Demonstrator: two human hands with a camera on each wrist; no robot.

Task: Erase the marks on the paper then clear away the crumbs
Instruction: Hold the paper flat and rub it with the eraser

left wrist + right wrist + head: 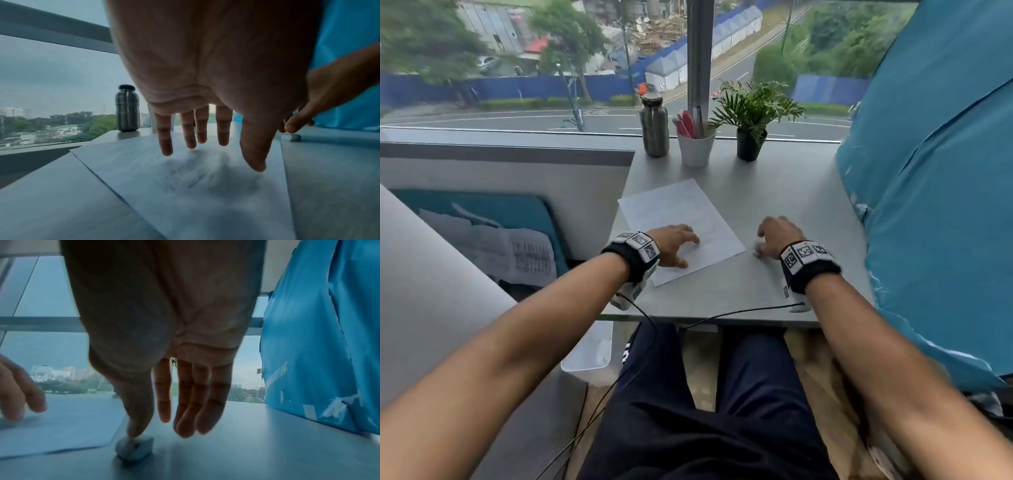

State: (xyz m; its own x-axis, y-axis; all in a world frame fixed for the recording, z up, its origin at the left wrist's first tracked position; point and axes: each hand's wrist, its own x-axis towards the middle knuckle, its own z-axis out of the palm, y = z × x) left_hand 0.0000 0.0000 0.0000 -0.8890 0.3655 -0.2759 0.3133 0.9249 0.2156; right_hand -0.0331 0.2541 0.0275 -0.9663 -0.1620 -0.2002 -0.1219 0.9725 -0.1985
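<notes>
Now the paper lies on the grey desk, turned at an angle, with faint marks on it. The left hand rests over its near part with spread, relaxed fingers and holds nothing. The right hand is just beside the paper's right edge; its fingers are loose, and the thumb tip touches a small white eraser on the desk. At the window side, a white cup holds pink pens, a black pot holds a green plant, and a steel bottle stands closed.
</notes>
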